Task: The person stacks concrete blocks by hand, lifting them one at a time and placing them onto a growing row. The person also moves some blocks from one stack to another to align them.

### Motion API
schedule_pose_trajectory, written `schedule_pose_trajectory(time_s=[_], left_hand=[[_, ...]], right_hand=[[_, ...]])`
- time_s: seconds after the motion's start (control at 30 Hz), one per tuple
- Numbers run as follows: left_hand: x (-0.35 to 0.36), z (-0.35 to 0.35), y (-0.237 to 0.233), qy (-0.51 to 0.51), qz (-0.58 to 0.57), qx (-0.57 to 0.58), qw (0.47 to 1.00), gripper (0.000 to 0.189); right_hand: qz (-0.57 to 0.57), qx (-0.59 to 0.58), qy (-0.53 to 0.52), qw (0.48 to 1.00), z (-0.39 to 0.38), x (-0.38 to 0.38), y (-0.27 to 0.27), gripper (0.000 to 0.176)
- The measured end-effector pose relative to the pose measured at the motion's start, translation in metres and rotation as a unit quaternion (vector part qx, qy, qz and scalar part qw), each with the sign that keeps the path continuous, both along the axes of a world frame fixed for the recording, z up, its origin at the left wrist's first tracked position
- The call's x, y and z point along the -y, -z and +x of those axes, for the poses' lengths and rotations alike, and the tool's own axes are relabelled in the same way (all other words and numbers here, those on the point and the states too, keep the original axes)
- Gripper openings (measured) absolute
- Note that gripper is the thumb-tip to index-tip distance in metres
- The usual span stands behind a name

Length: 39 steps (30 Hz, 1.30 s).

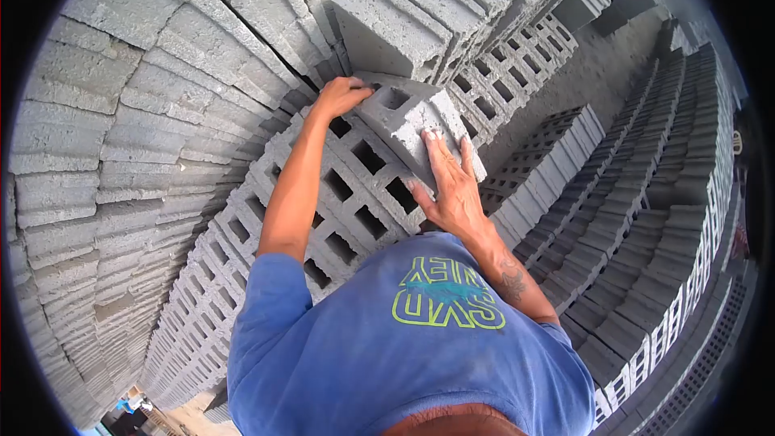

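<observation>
A grey hollow concrete block (416, 119) lies tilted on top of a row of blocks, against the end of several upright blocks. My left hand (342, 98) has its fingers curled at the block's far left corner, by one of its holes. Against the block's near right face presses my right hand (454, 186), fingers spread over the face and thumb at its lower edge. Beneath it, the row of hollow blocks (349, 214) shows its rectangular openings. The left fingertips are partly hidden behind the block's corner.
A tall wall of stacked blocks (133, 121) rises close on my left. Upright blocks (440, 4) stand ahead on the same row. A lower stack (557, 157) sits to the right, with long block rows (638, 194) beyond it. Dusty ground (577, 85) shows between them.
</observation>
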<state>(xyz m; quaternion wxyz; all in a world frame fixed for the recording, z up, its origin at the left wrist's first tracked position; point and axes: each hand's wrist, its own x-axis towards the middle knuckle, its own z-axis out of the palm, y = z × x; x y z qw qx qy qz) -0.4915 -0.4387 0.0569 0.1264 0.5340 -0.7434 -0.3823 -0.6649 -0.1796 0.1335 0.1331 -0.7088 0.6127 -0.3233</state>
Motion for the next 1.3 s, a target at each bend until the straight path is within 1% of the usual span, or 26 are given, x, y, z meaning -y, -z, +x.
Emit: schedule_pose_trajectory(time_s=[0.07, 0.1, 0.13, 0.2, 0.27, 0.33, 0.37, 0.4, 0.47, 0.53, 0.57, 0.6, 0.67, 0.7, 0.73, 0.8, 0.87, 0.93, 1.0, 1.03, 1.17, 1.2, 1.23, 1.27, 1.3], left_hand=[[-0.004, -0.014, -0.002, 0.101, 0.022, 0.117, 0.988, 0.052], [-0.012, -0.022, -0.015, 0.107, 0.035, 0.129, 0.985, 0.060], [-0.014, -0.029, -0.010, 0.110, 0.041, 0.133, 0.984, 0.060], [-0.026, -0.039, 0.004, 0.069, 0.007, 0.168, 0.983, 0.061], [-0.027, -0.046, 0.007, 0.063, 0.021, 0.174, 0.983, 0.063], [-0.033, -0.052, 0.001, 0.065, 0.026, 0.190, 0.979, 0.063], [-0.034, -0.053, -0.008, 0.107, 0.045, 0.209, 0.971, 0.061], [-0.039, -0.058, -0.009, 0.151, 0.058, 0.231, 0.960, 0.058], [-0.061, -0.061, 0.029, 0.198, -0.066, 0.191, 0.959, 0.052], [-0.081, -0.073, 0.037, 0.211, -0.063, 0.179, 0.959, 0.048], [-0.090, -0.080, 0.032, 0.220, -0.049, 0.181, 0.957, 0.046], [-0.099, -0.084, 0.038, 0.224, -0.085, 0.173, 0.955, 0.043], [-0.109, -0.089, 0.046, 0.232, -0.101, 0.175, 0.952, 0.035], [-0.110, -0.091, 0.046, 0.231, -0.103, 0.175, 0.951, 0.035], [-0.110, -0.090, 0.046, 0.234, -0.104, 0.182, 0.950, 0.032], [-0.105, -0.082, 0.046, 0.232, -0.114, 0.183, 0.949, 0.026], [-0.089, -0.073, 0.035, 0.232, -0.116, 0.233, 0.937, 0.033], [-0.070, -0.063, 0.043, 0.219, -0.149, 0.230, 0.937, 0.031], [-0.048, -0.058, 0.045, 0.211, -0.147, 0.279, 0.925, 0.034], [-0.039, -0.056, 0.043, 0.210, -0.144, 0.296, 0.921, 0.035], [-0.011, -0.042, 0.044, 0.200, -0.154, 0.300, 0.920, 0.037], [-0.008, -0.038, 0.044, 0.181, -0.150, 0.303, 0.924, 0.037], [-0.005, -0.037, 0.045, 0.159, -0.149, 0.304, 0.928, 0.038], [-0.003, -0.036, 0.046, 0.156, -0.149, 0.299, 0.929, 0.038], [-0.002, -0.035, 0.047, 0.158, -0.131, 0.308, 0.929, 0.040]], right_hand=[[0.032, 0.011, 0.038, 0.999, 0.002, -0.027, 0.006, 0.081], [0.036, 0.014, 0.040, 0.998, 0.001, -0.039, 0.011, 0.081], [0.050, 0.042, 0.054, 0.996, 0.000, -0.051, 0.018, 0.080], [0.069, 0.098, 0.065, 0.991, -0.005, -0.070, 0.029, 0.078], [0.106, 0.148, 0.070, 0.981, -0.012, -0.082, 0.036, 0.077], [0.188, 0.262, 0.132, 0.937, -0.012, -0.095, 0.035, 0.076], [0.114, 0.375, 0.191, 0.900, -0.006, -0.097, 0.046, 0.075], [0.022, 0.523, 0.229, 0.821, 0.000, -0.101, 0.056, 0.073], [0.076, 0.420, 0.268, 0.864, -0.010, -0.116, 0.068, 0.071], [0.149, 0.468, 0.349, 0.798, -0.022, -0.137, 0.096, 0.073], [0.074, 0.496, 0.407, 0.764, -0.020, -0.139, 0.118, 0.075], [0.079, 0.494, 0.407, 0.764, -0.026, -0.148, 0.131, 0.075], [0.215, 0.484, 0.430, 0.731, -0.041, -0.165, 0.151, 0.074], [0.245, 0.464, 0.442, 0.728, -0.043, -0.168, 0.154, 0.072], [0.244, 0.465, 0.441, 0.728, -0.044, -0.169, 0.158, 0.072], [0.257, 0.490, 0.356, 0.753, -0.034, -0.171, 0.163, 0.077], [0.272, 0.520, 0.263, 0.766, -0.024, -0.160, 0.145, 0.085], [0.267, 0.558, 0.208, 0.758, -0.021, -0.141, 0.152, 0.087], [0.270, 0.575, 0.169, 0.753, -0.017, -0.120, 0.153, 0.088], [0.290, 0.557, 0.167, 0.760, -0.018, -0.110, 0.155, 0.089], [0.287, 0.530, 0.142, 0.785, -0.010, -0.077, 0.162, 0.095], [0.292, 0.517, 0.133, 0.794, -0.008, -0.072, 0.164, 0.096], [0.291, 0.496, 0.114, 0.810, -0.009, -0.069, 0.165, 0.091], [0.292, 0.491, 0.113, 0.813, -0.012, -0.067, 0.164, 0.091], [0.278, 0.539, 0.104, 0.788, -0.014, -0.067, 0.166, 0.087]])
